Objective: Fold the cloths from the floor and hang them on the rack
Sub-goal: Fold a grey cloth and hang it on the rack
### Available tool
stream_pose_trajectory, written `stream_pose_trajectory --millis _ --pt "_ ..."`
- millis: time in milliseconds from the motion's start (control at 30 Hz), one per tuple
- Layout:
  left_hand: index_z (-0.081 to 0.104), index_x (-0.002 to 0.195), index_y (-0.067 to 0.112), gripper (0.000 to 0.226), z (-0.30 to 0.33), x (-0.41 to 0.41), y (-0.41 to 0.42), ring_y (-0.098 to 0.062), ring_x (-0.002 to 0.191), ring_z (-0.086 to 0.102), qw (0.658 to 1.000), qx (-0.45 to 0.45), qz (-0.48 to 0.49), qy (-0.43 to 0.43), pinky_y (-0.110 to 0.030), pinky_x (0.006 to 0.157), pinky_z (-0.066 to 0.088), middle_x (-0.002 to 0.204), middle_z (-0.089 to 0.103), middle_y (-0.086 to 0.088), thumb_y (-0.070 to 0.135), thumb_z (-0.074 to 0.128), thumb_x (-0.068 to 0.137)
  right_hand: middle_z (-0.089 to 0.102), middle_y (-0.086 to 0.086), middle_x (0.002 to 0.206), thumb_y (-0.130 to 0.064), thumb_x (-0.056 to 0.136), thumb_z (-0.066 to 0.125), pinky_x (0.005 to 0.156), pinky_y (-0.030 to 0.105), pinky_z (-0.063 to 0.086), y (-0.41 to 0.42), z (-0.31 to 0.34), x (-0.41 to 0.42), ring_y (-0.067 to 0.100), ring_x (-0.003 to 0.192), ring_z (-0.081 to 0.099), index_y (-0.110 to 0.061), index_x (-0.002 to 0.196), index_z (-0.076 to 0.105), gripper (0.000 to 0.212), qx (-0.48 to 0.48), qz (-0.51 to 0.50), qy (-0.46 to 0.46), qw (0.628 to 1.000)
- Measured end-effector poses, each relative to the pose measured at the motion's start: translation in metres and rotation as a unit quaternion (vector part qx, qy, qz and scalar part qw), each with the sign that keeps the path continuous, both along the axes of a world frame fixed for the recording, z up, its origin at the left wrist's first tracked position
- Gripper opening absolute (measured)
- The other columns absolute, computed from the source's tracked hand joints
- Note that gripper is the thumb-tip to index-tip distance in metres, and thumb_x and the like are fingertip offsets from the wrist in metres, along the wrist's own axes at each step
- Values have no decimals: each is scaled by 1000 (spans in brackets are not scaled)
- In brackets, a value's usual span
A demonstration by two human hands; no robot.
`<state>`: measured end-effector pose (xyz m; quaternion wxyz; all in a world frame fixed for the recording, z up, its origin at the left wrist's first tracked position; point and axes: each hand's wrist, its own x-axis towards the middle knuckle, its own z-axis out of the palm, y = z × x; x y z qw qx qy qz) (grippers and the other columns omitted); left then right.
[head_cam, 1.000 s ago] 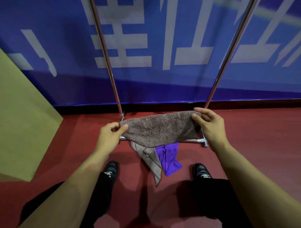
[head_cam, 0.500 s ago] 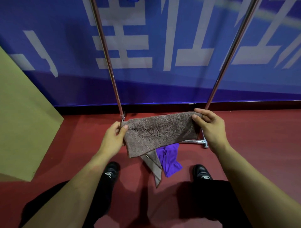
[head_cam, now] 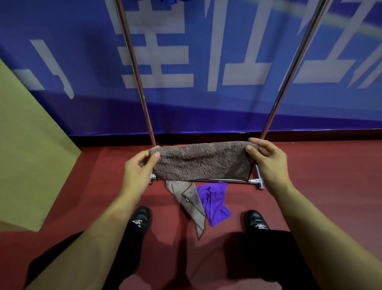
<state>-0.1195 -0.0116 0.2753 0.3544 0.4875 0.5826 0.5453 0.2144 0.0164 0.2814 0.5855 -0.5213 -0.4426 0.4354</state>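
A blue banner (head_cam: 206,107) with large pale characters fills the upper half of the frame, its lower band a darker blue. Beneath it a dark baseboard strip (head_cam: 310,133) runs across the middle, meeting a dull red floor (head_cam: 330,176) that covers the lower half. At the left edge an olive-green panel (head_cam: 26,155) slants down onto the floor. Light is dim, and soft shadows pool at the bottom centre.

rack (head_cam: 287,82): both uprights run off the top edge, top rail out of view | base bar partly hidden behind held brown towel (head_cam: 203,161) | blue item (head_cam: 168,1) at top edge cut off, unidentifiable | second brown cloth (head_cam: 191,203): upper end hidden behind the towel | banner (head_cam: 206,62) lettering cropped, unreadable
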Motion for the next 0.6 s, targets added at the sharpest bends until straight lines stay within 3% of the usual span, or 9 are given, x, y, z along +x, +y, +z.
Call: stream_pose_trajectory --millis 67,133,233,333,500,600 --pt "74 103 7 13 4 2 -1 6 85 67 1000 11 2 -9 -10 78 48 87 77 16 13 66 96 78 7 104 -8 88 75 95 32 54 0 -1 2 14 99 71 -15 111 73 25 -2 0 -4 1000" --pt "74 101 9 11 5 3 -2 4 83 66 1000 11 -2 -18 -11 77 49 84 76 14 14 66 96 78 6 104 -7 88 74 95 30 54 0 -2 3 12 98 71 -12 113 72 26 -3 -4 -9 1000" --pt "74 100 15 10 1 2 -2 -6 87 69 999 -4 -11 -45 -22 80 53 91 77 3 20 66 96 78 1 100 -6 89 73 86 20 55 -1 -1 0 7 94 71 -13 113 72 25 -3 -6 -14 1000" --pt "73 104 11 14 1 2 -2 -8 88 68 999 -4 -8 -51 -22 81 53 94 77 0 19 64 98 77 1 102 -6 90 72 84 16 54 -2 0 -3 6 93 71 -13 113 72 24 -2 -3 -22 1000" --pt "68 110 11 18 0 3 -2 -22 96 70 997 -25 -13 -68 -43 92 52 105 75 -14 24 58 102 75 3 111 -10 90 73 93 22 53 -3 -1 -4 11 103 70 -18 112 72 23 -4 10 -55 998" --pt "64 116 13 18 -1 3 -1 -32 110 69 996 -38 -18 -78 -48 99 51 110 75 -11 22 56 103 73 0 118 -10 88 75 98 27 51 -2 -3 -6 12 110 68 -25 115 70 31 -24 37 -59 997"
